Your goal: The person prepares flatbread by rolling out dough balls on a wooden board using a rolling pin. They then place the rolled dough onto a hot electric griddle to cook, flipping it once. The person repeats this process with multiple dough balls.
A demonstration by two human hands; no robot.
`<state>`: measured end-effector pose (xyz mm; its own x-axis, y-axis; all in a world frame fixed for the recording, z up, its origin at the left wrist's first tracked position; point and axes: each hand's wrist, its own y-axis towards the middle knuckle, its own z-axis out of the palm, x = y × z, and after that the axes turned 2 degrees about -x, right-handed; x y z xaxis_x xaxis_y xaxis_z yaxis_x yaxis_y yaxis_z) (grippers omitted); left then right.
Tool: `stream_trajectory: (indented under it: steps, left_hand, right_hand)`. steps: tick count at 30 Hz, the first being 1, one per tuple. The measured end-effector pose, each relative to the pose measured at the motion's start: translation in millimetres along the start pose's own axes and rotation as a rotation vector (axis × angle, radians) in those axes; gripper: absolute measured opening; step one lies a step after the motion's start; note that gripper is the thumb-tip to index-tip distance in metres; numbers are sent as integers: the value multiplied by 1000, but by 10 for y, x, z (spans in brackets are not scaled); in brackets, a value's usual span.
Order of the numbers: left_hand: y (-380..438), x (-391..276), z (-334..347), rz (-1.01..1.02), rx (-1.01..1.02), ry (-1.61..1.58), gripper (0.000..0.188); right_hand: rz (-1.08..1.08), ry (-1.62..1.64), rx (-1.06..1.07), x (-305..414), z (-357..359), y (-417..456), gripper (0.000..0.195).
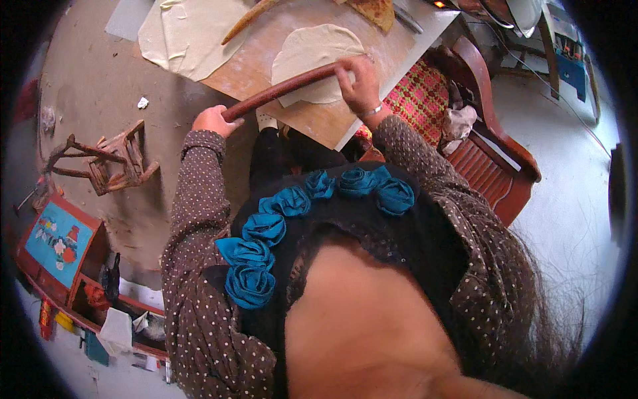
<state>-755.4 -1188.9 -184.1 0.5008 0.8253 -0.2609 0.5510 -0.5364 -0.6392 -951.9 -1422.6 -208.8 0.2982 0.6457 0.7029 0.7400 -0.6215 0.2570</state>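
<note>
My left hand (217, 121) grips the near-left end of a dark reddish-brown wooden rolling pin (281, 91), beyond the board's edge. My right hand (360, 82), with a bracelet at its wrist, closes around the other end. Slanting across the near part of a round sheet of dough (316, 52), the pin hides a strip of it. That dough lies on a flour-dusted wooden board (239, 70). A larger, creased dough sheet (197, 42) hangs past the board's left edge. Between the sheets, at the far side, lies a lighter tapered wooden rolling pin (248, 21).
A browned flatbread (376, 12) and a metal tool (407, 20) lie at the board's far right. On the right stands a wooden bench (486, 169) with a patterned cushion (416, 95). A small wooden stool (119, 159) and a painted cabinet (60, 239) are at left.
</note>
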Motion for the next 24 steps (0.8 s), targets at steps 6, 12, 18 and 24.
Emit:
stream_trajectory:
  steps: [6, 12, 18, 24]
  left_hand:
    - [173, 6, -166, -6, 55, -15, 37]
    - [314, 96, -291, 0, 66, 20, 39]
    - [331, 36, -389, -35, 98, -6, 41]
    - [359, 24, -416, -69, 137, 96, 45]
  right_hand:
    - [-143, -165, 421, 93, 137, -480, 20]
    - [-187, -223, 463, -18, 291, -365, 16]
    - [-270, -288, 480, -37, 304, -341, 11]
    - [-97, -178, 706, -15, 287, -105, 11]
